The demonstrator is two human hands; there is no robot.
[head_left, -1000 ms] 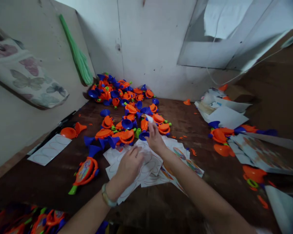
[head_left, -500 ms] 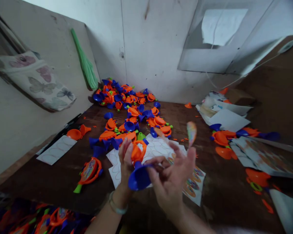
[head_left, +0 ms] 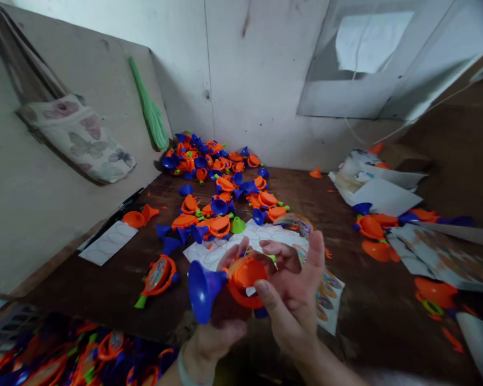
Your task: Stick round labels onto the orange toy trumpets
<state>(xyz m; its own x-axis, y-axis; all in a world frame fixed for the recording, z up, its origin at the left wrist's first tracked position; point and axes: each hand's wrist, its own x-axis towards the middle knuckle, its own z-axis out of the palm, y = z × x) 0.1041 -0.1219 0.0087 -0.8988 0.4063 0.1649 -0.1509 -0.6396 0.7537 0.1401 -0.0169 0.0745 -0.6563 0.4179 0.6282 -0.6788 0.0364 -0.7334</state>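
Both the left hand (head_left: pixel 215 340) and right hand (head_left: pixel 293 305) grip an orange-and-blue plastic toy trumpet (head_left: pixel 245 279) between curled fingers (head_left: pixel 279 249).

Orange body, blue flared bell on the plastic toy horn (head_left: pixel 245 276). Grey-blue butterflies, pink flowers on the cream cloth bag (head_left: pixel 82 140). Dark brown wooden tabletop (head_left: pixel 370 321).

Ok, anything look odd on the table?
Mainly loose bits, away from the blue-and-orange toy in hand: small orange scraps scattered on the wooden table, possibly trimmings, and a green funnel-shaped part, seemingly detached, at the edge of the paper sheet.
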